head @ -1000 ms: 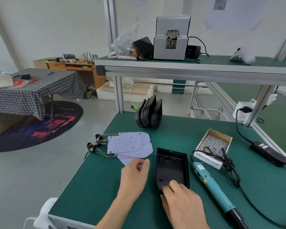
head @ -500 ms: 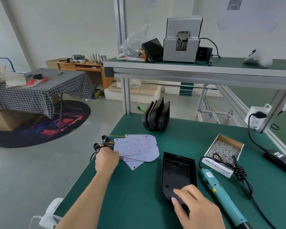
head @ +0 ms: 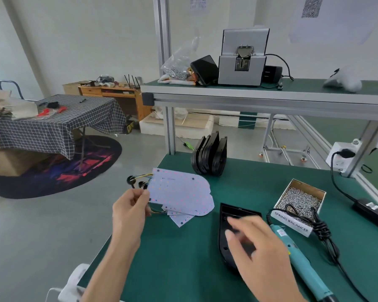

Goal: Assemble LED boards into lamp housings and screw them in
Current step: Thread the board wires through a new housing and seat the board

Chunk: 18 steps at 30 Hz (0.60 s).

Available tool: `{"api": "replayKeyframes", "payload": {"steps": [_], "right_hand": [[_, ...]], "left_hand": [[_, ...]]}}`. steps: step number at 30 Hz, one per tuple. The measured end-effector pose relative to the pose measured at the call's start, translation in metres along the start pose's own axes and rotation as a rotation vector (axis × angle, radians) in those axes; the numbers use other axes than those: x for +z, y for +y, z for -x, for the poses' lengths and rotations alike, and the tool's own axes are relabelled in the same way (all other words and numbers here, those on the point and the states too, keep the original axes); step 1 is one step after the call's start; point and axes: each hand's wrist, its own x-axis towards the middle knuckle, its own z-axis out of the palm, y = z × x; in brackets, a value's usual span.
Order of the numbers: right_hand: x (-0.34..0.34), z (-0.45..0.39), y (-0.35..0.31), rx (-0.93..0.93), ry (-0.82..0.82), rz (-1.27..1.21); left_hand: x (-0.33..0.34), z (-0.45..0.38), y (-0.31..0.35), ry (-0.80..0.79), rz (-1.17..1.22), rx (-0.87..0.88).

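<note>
My left hand (head: 130,211) pinches the wired left edge of the top white LED board (head: 177,188) and holds it tilted up off the stack of LED boards (head: 183,216) on the green bench. A black lamp housing (head: 231,216) lies open side up to the right of the stack. My right hand (head: 260,247) hovers over the housing's near half, blurred, fingers spread and holding nothing. A teal electric screwdriver (head: 299,258) lies right of the housing. A cardboard box of screws (head: 301,198) sits beyond it.
Several black housings (head: 210,158) stand on edge at the back of the bench. A black power adapter (head: 373,212) and its cables lie at the right. A raised shelf (head: 260,99) crosses overhead with a grey screw feeder (head: 242,59). The bench's left edge drops to the floor.
My left hand went from beside the housing to the boards' wired edge and lifted the top board. My right hand came off the housing's near end and now hovers above it.
</note>
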Motion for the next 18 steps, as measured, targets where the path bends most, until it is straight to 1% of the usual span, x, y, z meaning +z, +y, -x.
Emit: {"api": "replayKeyframes", "payload": {"steps": [2, 4, 5, 8, 9, 11, 13, 14, 15, 16, 17, 18], "right_hand": [[0.004, -0.025, -0.021, -0.025, -0.048, 0.004], [0.011, -0.05, -0.039, -0.064, -0.104, 0.097], [0.014, -0.062, -0.046, -0.069, -0.158, 0.161], [0.023, -0.088, -0.056, 0.005, -0.456, 0.308], [0.025, -0.094, -0.057, 0.023, -0.513, 0.318], [0.025, -0.099, -0.059, -0.006, -0.533, 0.339], [0.018, -0.099, -0.054, -0.058, -0.511, 0.271], [0.011, -0.1, -0.051, -0.049, -0.496, 0.168], [0.001, -0.1, -0.048, -0.028, -0.48, 0.049], [-0.01, -0.1, -0.045, -0.013, -0.45, -0.061], [-0.024, -0.099, -0.046, 0.007, -0.421, -0.153], [-0.035, -0.097, -0.045, 0.014, -0.389, -0.244]], "left_hand": [[0.005, 0.033, 0.009, -0.071, -0.037, 0.097], [0.015, 0.063, 0.014, -0.149, -0.075, 0.173], [0.021, 0.075, 0.014, -0.183, -0.095, 0.196], [0.038, 0.102, 0.013, -0.238, -0.079, 0.202], [0.043, 0.109, 0.014, -0.245, -0.071, 0.219], [0.049, 0.119, 0.018, -0.251, -0.073, 0.338], [0.045, 0.121, 0.023, -0.249, -0.068, 0.477], [0.04, 0.118, 0.022, -0.208, -0.059, 0.524], [0.033, 0.111, 0.019, -0.133, -0.066, 0.547], [0.025, 0.101, 0.014, -0.025, -0.102, 0.543], [0.016, 0.09, 0.009, 0.083, -0.173, 0.507], [0.007, 0.077, 0.005, 0.144, -0.268, 0.447]]}}
